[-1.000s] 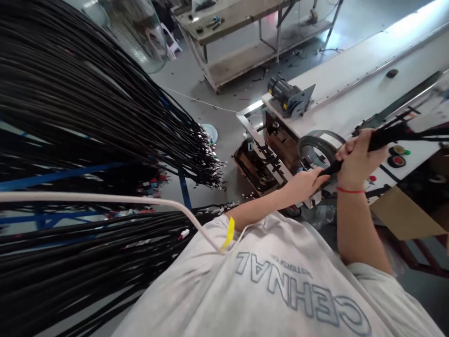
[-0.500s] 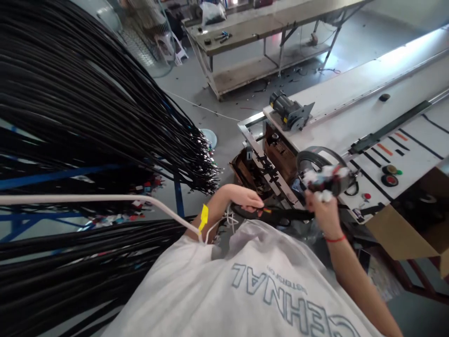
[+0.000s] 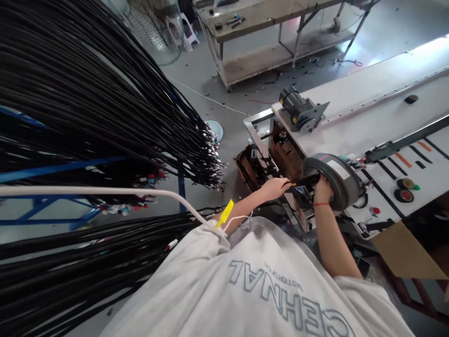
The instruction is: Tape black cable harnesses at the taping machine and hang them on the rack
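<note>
A black cable bundle (image 3: 304,181) runs between my two hands into the round opening of a grey drum-shaped machine ring (image 3: 338,175). My left hand (image 3: 278,187) is closed around the bundle's near end, where a bit of orange shows. My right hand (image 3: 322,188), with a red string at the wrist, reaches into the ring's opening and grips the bundle; its fingertips are partly hidden by the ring. White and coloured connectors (image 3: 356,160) stick out past the ring's far side, seemingly on the same bundle.
Thick bunches of black cables (image 3: 140,103) hang at the left on a blue frame (image 3: 63,168). A motor (image 3: 298,107) sits on the white bench (image 3: 368,112), with tape rolls (image 3: 404,195) on its right part. A cardboard box (image 3: 407,252) stands at lower right.
Both hands have moved: the left goes right and up toward the ring, the right enters its opening. The connectors, before in front of the ring, now show beyond it. The view has shifted slightly.
</note>
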Tool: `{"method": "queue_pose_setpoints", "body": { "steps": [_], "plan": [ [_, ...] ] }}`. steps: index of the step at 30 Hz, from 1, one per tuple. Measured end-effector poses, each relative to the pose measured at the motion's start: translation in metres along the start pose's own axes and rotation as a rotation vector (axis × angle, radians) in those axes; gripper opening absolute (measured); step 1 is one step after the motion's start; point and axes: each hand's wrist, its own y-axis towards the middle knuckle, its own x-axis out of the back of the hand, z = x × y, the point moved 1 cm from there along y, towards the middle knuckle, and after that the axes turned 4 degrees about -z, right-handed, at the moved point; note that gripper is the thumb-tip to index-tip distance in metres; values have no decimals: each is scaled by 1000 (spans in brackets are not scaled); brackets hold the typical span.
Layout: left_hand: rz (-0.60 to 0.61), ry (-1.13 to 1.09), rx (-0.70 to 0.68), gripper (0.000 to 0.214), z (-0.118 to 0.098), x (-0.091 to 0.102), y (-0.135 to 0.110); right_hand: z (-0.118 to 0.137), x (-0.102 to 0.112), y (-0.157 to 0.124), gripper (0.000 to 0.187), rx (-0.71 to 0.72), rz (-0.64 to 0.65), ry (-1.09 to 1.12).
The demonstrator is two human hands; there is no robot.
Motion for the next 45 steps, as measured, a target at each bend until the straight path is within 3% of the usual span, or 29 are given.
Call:
{"method": "queue_pose_setpoints", "body": {
  "steps": [3,5,8,14,18,20,23,28,30,33,38,42,45],
  "plan": [
    [-62,-70,-23,33,-7,-19,28,-4,15,-29,26,255,-41,-336],
    [-90,-142,-27,34,-7,-25,36,-8,22,-41,30,417,13,-548],
    [-115,-223,-19,34,-3,-30,39,-16,28,-39,25,428,65,-667],
    [-110,-250,-59,31,4,-35,36,-18,37,-31,20,417,216,-544],
    [-78,-226,-122,31,7,-40,32,-9,44,-40,21,198,331,-407],
    [-55,-197,-157,31,11,-47,30,0,43,-42,25,177,346,-363],
    [-17,-173,-208,32,16,-59,27,19,34,-36,23,308,347,-377],
    [-39,-178,-190,34,21,-71,28,35,21,-21,49,555,597,-520],
    [-59,-183,-181,34,20,-72,29,35,22,-18,41,698,639,-600],
    [-81,-194,-173,32,15,-72,24,29,24,-16,27,815,573,-762],
    [-56,-109,-164,29,2,-70,7,22,13,-20,41,741,482,-907],
    [-227,93,-118,36,-16,-76,19,57,24,-44,20,738,533,-644],
    [-220,224,-208,43,-36,-92,55,87,62,-56,21,745,458,-413]
  ]
}}
